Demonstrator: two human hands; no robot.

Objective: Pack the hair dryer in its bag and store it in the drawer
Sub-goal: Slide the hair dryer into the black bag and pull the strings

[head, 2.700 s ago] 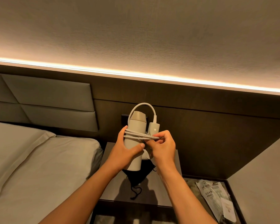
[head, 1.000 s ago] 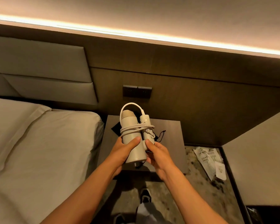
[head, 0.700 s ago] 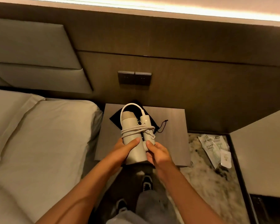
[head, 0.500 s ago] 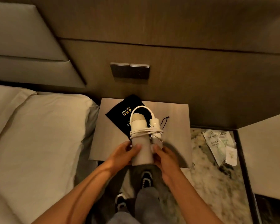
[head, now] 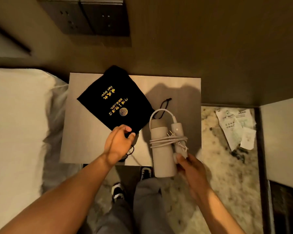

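Observation:
A white hair dryer [head: 161, 149] with its cord wound around body and folded handle is held upright over the nightstand's front right edge by my right hand [head: 189, 166], which grips its lower end. A black drawstring bag [head: 115, 100] with gold lettering lies flat on the grey nightstand [head: 179, 92]. My left hand [head: 118, 143] pinches the bag's near corner, by its opening. One drawstring loop [head: 164, 105] trails toward the dryer. No drawer is visible from this angle.
A bed with white sheets [head: 19, 125] runs along the left. Wall sockets [head: 91, 16] sit on the dark panel above the nightstand. Loose paper leaflets [head: 235, 127] lie on the marble floor to the right. My shoes [head: 118, 191] stand below the nightstand edge.
My left hand has let go of the dryer and moved left onto the bag's corner. My right hand now holds the dryer alone, shifted right. The view has tilted down and closer.

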